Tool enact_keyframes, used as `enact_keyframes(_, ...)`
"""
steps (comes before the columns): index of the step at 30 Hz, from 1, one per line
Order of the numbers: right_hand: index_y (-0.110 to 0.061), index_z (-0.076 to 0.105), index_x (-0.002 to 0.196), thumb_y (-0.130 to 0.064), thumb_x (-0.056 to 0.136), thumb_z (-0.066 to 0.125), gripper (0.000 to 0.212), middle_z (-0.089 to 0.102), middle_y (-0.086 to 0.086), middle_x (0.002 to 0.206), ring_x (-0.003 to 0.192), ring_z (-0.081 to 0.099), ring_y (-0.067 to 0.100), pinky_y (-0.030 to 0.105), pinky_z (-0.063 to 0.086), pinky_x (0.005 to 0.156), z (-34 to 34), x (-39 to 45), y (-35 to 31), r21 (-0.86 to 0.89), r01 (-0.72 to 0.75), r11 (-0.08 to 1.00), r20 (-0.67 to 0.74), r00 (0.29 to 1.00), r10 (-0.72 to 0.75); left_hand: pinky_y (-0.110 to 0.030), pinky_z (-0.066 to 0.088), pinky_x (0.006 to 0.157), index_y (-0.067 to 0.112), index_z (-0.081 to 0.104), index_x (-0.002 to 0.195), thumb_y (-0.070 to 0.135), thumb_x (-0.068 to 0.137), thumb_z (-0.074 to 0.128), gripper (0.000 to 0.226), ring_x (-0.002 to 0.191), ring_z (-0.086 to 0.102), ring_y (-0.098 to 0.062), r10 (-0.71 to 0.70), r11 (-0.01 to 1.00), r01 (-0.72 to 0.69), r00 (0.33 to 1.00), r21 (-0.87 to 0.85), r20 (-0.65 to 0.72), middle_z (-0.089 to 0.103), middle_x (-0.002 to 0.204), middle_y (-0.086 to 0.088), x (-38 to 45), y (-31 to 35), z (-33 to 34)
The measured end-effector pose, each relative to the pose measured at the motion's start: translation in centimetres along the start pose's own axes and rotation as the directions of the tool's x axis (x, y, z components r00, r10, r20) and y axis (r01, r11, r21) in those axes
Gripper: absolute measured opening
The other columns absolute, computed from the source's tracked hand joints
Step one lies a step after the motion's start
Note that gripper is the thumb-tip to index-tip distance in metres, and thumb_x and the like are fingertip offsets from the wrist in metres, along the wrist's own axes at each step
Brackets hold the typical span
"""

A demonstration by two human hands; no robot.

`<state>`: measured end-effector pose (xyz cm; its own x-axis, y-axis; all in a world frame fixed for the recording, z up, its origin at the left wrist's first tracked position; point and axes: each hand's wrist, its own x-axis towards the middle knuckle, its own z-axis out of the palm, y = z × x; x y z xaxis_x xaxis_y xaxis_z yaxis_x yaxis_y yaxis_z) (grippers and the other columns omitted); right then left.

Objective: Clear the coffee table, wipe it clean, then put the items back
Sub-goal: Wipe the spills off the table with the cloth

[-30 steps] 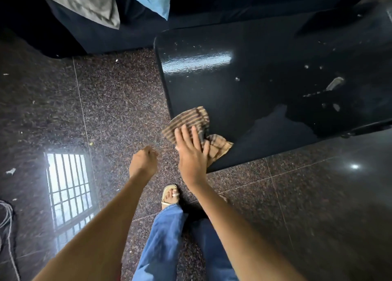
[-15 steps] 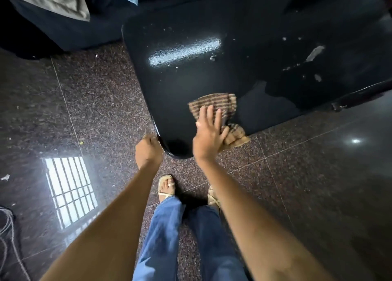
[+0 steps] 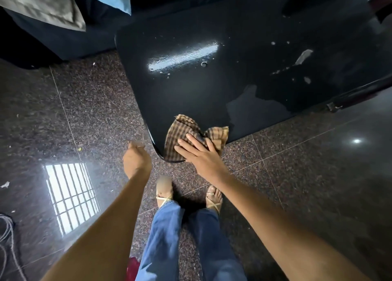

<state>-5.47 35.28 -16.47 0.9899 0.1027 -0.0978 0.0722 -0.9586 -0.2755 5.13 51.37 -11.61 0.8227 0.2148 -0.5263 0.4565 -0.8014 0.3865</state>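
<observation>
I see a speckled granite floor (image 3: pixel 89 115) under a glossy black coffee table (image 3: pixel 212 90), its top bare except for pale crumbs (image 3: pixel 303 56) far right. My right hand (image 3: pixel 201 153), fingers spread flat, presses a checked cloth (image 3: pixel 182 132) onto the near corner. My left hand (image 3: pixel 135 160) hangs loosely curled beside the edge, holding nothing.

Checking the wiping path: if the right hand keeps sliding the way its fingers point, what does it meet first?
The right hand lies flat on the cloth, fingers pointing up-left. Past the cloth, probably only bare table near its left edge; the white bits lie off to the right.
</observation>
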Motion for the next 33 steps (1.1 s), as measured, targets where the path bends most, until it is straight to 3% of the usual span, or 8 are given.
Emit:
enact_keyframes(8,-0.028,0.044,0.138,-0.029,0.093,0.05,0.046,0.041,-0.007,0.147,0.141,0.029,0.02,0.06,0.031,0.102,-0.6,8.5,-6.2,0.098,-0.215,0.972,-0.022,0.976,0.218,-0.039,0.045,0.091,0.004,0.06,0.116,0.01,0.098,0.03,0.035,0.111,0.057,-0.037,-0.047,0.998,0.047,0.999,-0.037,-0.01,0.063,0.119,-0.022,1.4,-1.6,-1.1)
enact_keyframes(13,-0.029,0.035,0.144,-0.024,0.098,0.041,0.046,0.028,-0.007,0.154,0.145,0.015,0.021,0.057,0.016,0.109,-0.8,12.9,-6.7,0.078,-0.194,0.978,0.01,0.981,0.194,-0.039,0.046,0.089,0.004,0.059,0.114,0.008,0.097,0.03,0.034,0.108,0.059,-0.037,-0.033,0.999,0.033,0.999,-0.016,-0.023,0.064,0.118,-0.021,2.0,-2.8,-1.9)
enact_keyframes(16,-0.026,0.046,0.138,-0.017,0.093,0.046,0.045,0.037,-0.003,0.149,0.142,0.025,0.023,0.058,0.023,0.108,-0.6,10.7,-6.9,0.13,-0.137,0.982,-0.048,0.988,0.144,-0.039,0.045,0.086,0.003,0.058,0.114,0.008,0.098,0.03,0.032,0.108,0.058,-0.038,-0.004,1.0,0.004,1.0,0.028,-0.004,0.064,0.117,-0.022,1.4,-2.9,-1.9)
enact_keyframes(20,-0.027,0.051,0.133,-0.006,0.083,0.028,0.058,0.044,-0.002,0.145,0.138,0.034,0.023,0.055,0.032,0.104,0.1,5.0,-5.7,0.124,0.024,0.992,-0.03,0.999,-0.021,-0.041,0.045,0.084,0.0,0.056,0.114,0.01,0.099,0.03,0.032,0.106,0.058,-0.039,0.009,0.998,-0.012,0.999,0.069,0.042,0.062,0.116,-0.025,0.1,-2.4,-1.1)
enact_keyframes(23,-0.029,0.048,0.135,0.006,0.079,0.051,0.066,0.043,-0.006,0.145,0.138,0.033,0.019,0.054,0.028,0.106,0.2,1.8,-2.4,0.11,0.068,0.992,-0.061,0.996,-0.062,-0.04,0.044,0.086,0.001,0.058,0.115,0.009,0.099,0.031,0.033,0.109,0.057,-0.038,0.007,0.999,-0.01,0.998,0.05,0.06,0.062,0.118,-0.024,-0.9,-1.4,0.0)
enact_keyframes(25,-0.029,0.049,0.134,0.009,0.075,0.064,0.072,0.045,-0.007,0.143,0.137,0.034,0.018,0.055,0.023,0.105,-0.6,0.8,0.7,0.105,-0.046,0.993,-0.097,0.994,0.057,-0.039,0.043,0.088,0.001,0.058,0.117,0.009,0.098,0.03,0.034,0.111,0.056,-0.037,0.016,0.999,-0.019,0.998,0.036,0.062,0.061,0.12,-0.023,-1.4,-0.4,0.7)
enact_keyframes(28,-0.028,0.047,0.136,-0.007,0.089,0.057,0.052,0.042,-0.007,0.145,0.139,0.031,0.017,0.06,0.018,0.107,-2.2,0.0,5.8,0.148,-0.316,0.937,-0.148,0.93,0.336,-0.039,0.043,0.088,0.0,0.056,0.117,0.012,0.099,0.029,0.034,0.11,0.056,-0.038,0.006,0.999,-0.009,0.998,0.054,0.056,0.06,0.119,-0.025,-1.7,0.6,1.6)
enact_keyframes(33,-0.029,0.04,0.141,-0.016,0.095,0.047,0.048,0.032,-0.006,0.152,0.145,0.017,0.018,0.058,0.013,0.111,-2.8,3.4,5.0,0.283,-0.709,0.646,-0.139,0.636,0.759,-0.038,0.043,0.084,0.001,0.054,0.115,0.013,0.098,0.028,0.034,0.106,0.057,-0.038,-0.028,0.999,0.028,1.0,0.03,-0.004,0.061,0.117,-0.024,-2.4,0.7,2.2)
